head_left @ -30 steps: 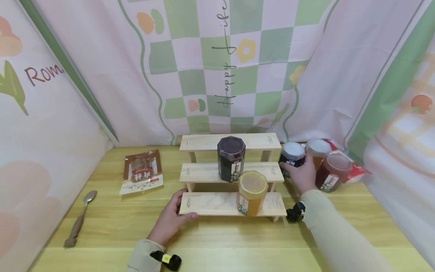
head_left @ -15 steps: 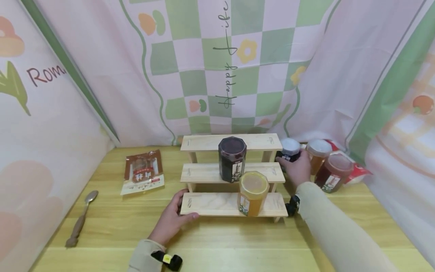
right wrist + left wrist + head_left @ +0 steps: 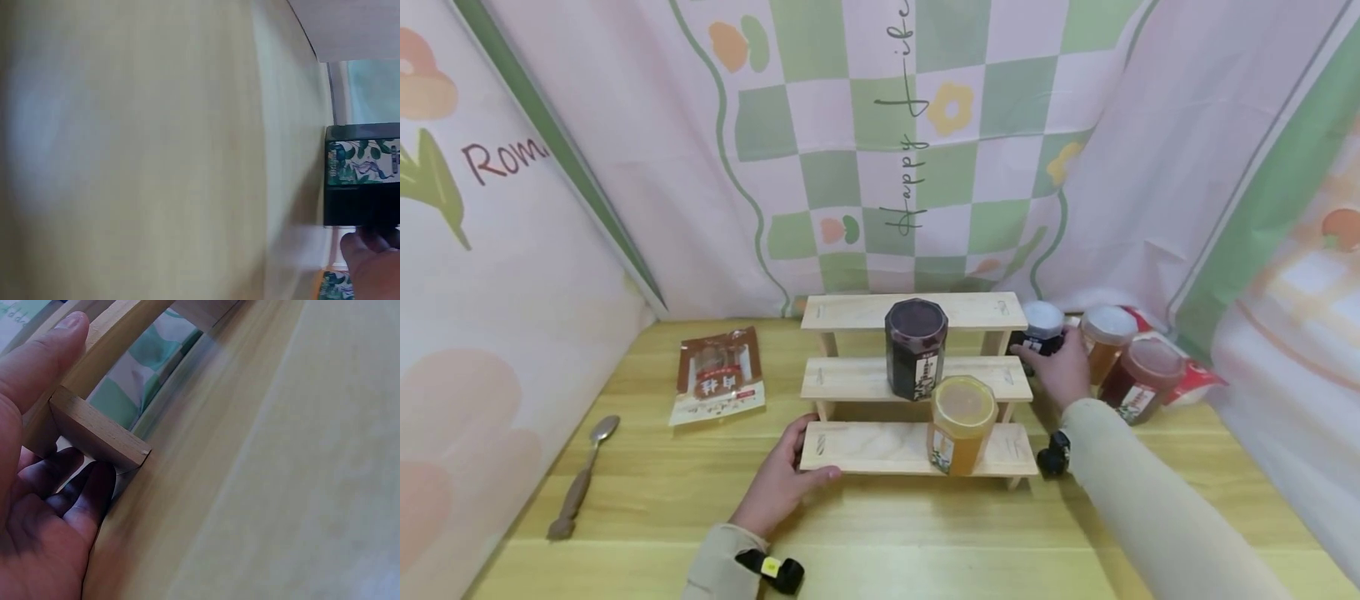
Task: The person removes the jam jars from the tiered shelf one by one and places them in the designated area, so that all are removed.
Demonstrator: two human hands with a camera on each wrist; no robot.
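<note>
A three-step wooden display stand point(image 3: 865, 447) stands mid-table. My left hand point(image 3: 782, 479) grips the left end of its lowest step; in the left wrist view the thumb lies along the board and the fingers point(image 3: 94, 494) curl by the end leg point(image 3: 100, 428). To the stand's right, my right hand point(image 3: 1060, 367) holds a dark jar with a whitish lid point(image 3: 1042, 320), thumb on its near side. The right wrist view has this jar's leafy label point(image 3: 362, 162) facing the camera, its base at the tabletop. A dark purple jar point(image 3: 906, 354) occupies the middle step, a yellow jar point(image 3: 958, 425) the lowest.
Right of my right hand are an amber jar point(image 3: 1107, 329) and a reddish jar point(image 3: 1142, 375), with a red and white packet point(image 3: 1198, 383) behind them. On the left lie a brown food pouch point(image 3: 718, 375) and a spoon point(image 3: 582, 475). A patterned cloth point(image 3: 947, 183) hangs behind.
My right hand has shifted the dark jar slightly back and left, towards the stand's rear, then stayed nearly still. The left hand keeps its grip on the stand.
</note>
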